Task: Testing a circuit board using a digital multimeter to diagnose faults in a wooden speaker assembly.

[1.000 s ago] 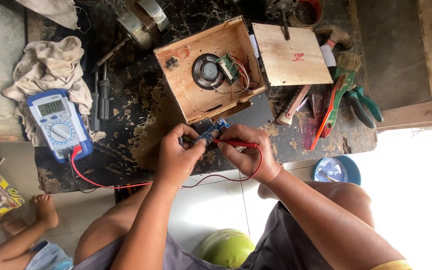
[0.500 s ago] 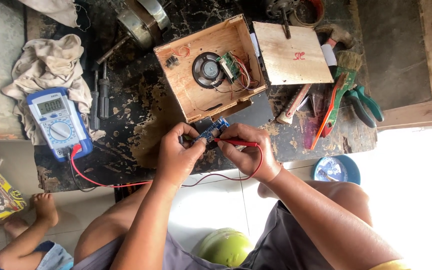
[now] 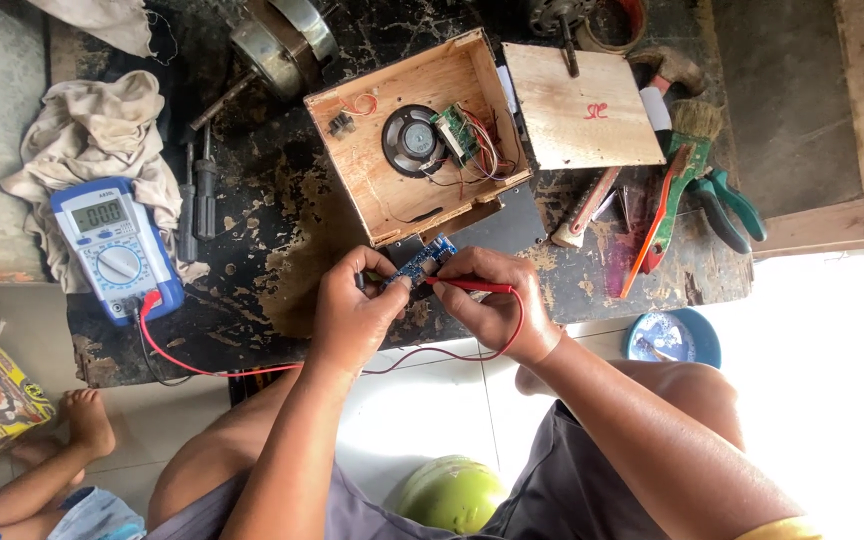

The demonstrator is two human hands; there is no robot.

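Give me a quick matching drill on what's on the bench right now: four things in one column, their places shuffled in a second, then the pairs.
Things:
1. multimeter
2. speaker
3. blue board
4. pliers

Places:
A. inside the open wooden box
B. right end of the bench, beside the brush
C. between the left hand and right hand, with the red probe on it
D. left end, partly on the rag

Pairs: 1-D, 2-A, 3-C, 4-B
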